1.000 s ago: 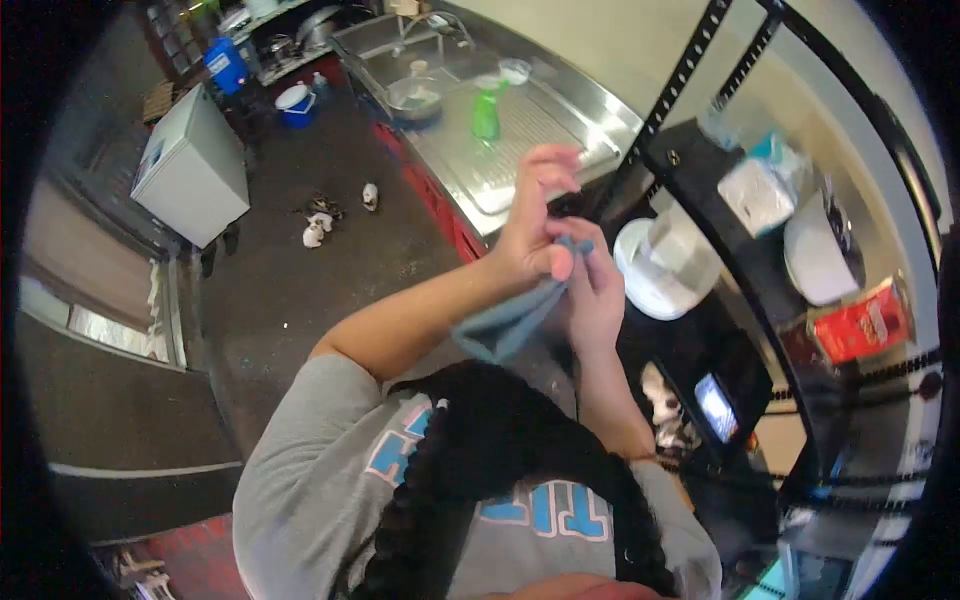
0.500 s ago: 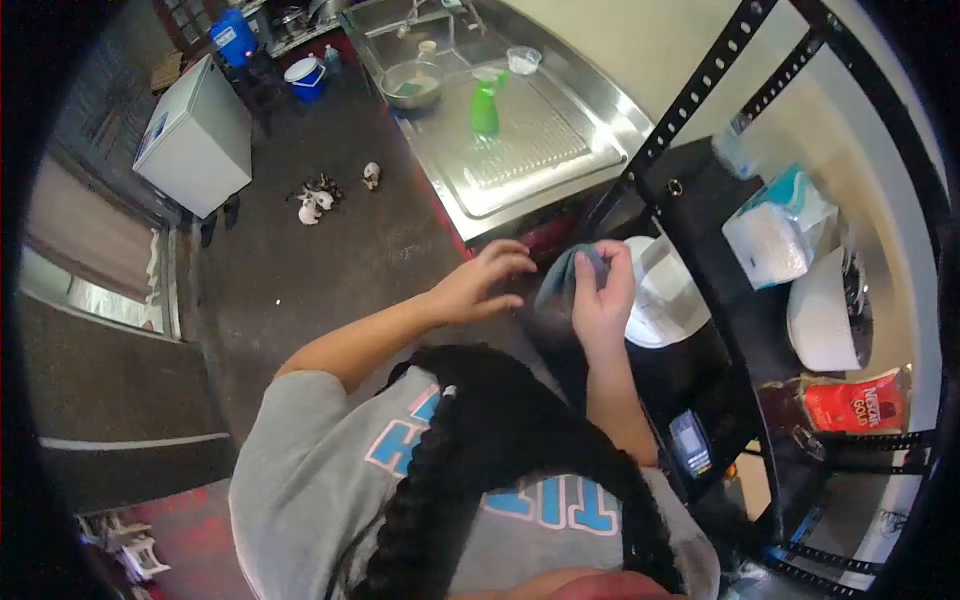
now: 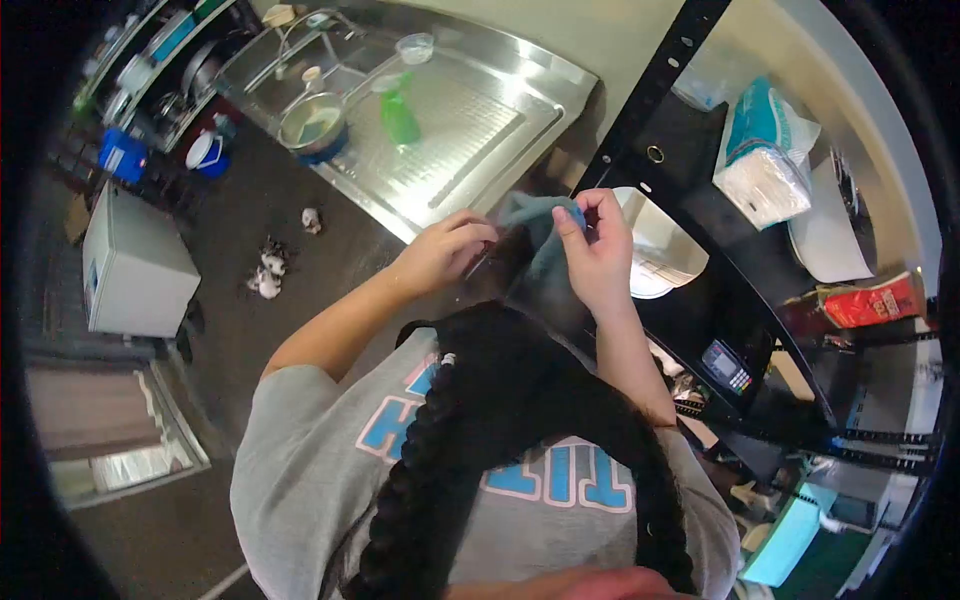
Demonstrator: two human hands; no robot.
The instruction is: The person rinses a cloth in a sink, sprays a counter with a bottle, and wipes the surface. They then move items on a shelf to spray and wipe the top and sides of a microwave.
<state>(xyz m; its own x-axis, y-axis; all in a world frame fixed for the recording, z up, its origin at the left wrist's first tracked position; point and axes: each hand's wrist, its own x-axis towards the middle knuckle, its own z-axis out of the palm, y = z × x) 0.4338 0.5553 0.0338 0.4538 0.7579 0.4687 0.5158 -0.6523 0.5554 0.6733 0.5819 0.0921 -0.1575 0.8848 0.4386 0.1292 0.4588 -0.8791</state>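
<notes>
A grey-green cloth [image 3: 545, 235] hangs bunched from my right hand [image 3: 600, 245], pinched between thumb and fingers. Close by on its left, my left hand [image 3: 448, 252] is closed, its fingers curled inward toward the cloth's edge. Whatever those fingers hold, if anything, is hidden. Both hands are raised in front of my chest, beside the front corner of the steel sink counter [image 3: 440, 212].
A green spray bottle [image 3: 399, 115] and a metal bowl [image 3: 312, 125] stand on the sink counter. To the right, a black shelf holds a white container [image 3: 655, 245], a tissue pack [image 3: 765, 185] and a card terminal [image 3: 725, 365]. Small animals [image 3: 268, 275] are on the floor at left.
My left hand has gone from spread fingers to curled ones beside the cloth. The cloth now hangs more unfolded from my right hand. The view has shifted to the right.
</notes>
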